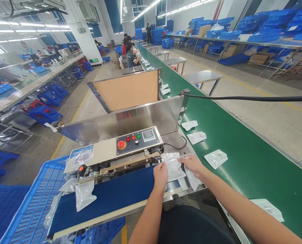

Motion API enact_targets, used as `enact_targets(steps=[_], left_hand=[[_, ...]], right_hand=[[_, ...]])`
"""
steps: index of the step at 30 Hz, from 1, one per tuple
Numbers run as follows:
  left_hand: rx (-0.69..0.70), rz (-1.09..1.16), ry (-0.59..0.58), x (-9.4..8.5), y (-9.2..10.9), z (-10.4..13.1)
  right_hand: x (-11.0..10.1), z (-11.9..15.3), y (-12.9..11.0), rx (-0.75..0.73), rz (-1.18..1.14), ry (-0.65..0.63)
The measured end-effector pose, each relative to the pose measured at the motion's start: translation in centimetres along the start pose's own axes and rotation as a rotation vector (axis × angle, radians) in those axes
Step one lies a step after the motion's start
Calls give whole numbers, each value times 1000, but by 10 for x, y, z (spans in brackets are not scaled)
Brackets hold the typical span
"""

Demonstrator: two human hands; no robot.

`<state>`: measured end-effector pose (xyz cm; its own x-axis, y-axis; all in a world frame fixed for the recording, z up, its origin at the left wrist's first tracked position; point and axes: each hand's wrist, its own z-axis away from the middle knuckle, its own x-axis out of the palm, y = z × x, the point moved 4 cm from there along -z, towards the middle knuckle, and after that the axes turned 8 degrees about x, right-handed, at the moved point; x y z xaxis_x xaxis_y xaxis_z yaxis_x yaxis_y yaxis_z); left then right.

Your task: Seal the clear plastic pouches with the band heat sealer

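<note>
A white plastic pouch (pixel 174 169) is at the right end of the sealing machine (pixel 107 149), between my two hands. My left hand (pixel 161 175) is closed on the pouch's left edge. My right hand (pixel 191 164) pinches its upper right edge, and another clear pouch (pixel 192 178) hangs beneath that hand. The machine's blue belt (pixel 125 189) runs to the left, where a pouch (pixel 85 195) sits by the sealing bar's far end. Its panel has a red button (pixel 121 144) and a lit display.
The green conveyor (pixel 232 166) on the right carries several white pouches, one (pixel 215 158) near my right arm. A blue crate (pixel 36 193) stands at the belt's left end. A metal guard (pixel 130 118) rises behind the machine. A black cable (pixel 242 98) crosses the conveyor. People sit farther along it.
</note>
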<state>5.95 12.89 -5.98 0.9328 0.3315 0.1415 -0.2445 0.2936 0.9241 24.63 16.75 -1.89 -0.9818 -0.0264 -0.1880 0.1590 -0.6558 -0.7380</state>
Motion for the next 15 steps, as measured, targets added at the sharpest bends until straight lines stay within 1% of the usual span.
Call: enact_targets(steps=[2, 4, 6, 8, 9, 11, 12, 13, 14, 15], left_hand=[[8, -3, 22, -6, -1, -7], [12, 0, 49, -18, -1, -11], [17, -8, 73, -34, 3, -11], [43, -65, 112, -56, 10, -6], [74, -116, 161, -69, 15, -2], [196, -253, 335, -96, 30, 14], [276, -317, 426, -106, 37, 25], [351, -367, 482, -111, 43, 36], [405, -395, 477, -110, 48, 47], [433, -397, 401, -102, 50, 55]], right_hand=[[13, -6, -10, -26, 58, -14], [29, -9, -17, -52, 105, -41], [42, -8, -20, -60, 158, -73], [47, -4, -20, -62, 209, -82], [46, 0, -20, -63, 219, -76], [38, 10, -17, -61, 189, -57], [34, 17, -15, -55, 158, -51], [31, 24, -13, -46, 119, -50], [31, 32, -11, -34, 78, -59], [33, 39, -9, -29, 36, -67]])
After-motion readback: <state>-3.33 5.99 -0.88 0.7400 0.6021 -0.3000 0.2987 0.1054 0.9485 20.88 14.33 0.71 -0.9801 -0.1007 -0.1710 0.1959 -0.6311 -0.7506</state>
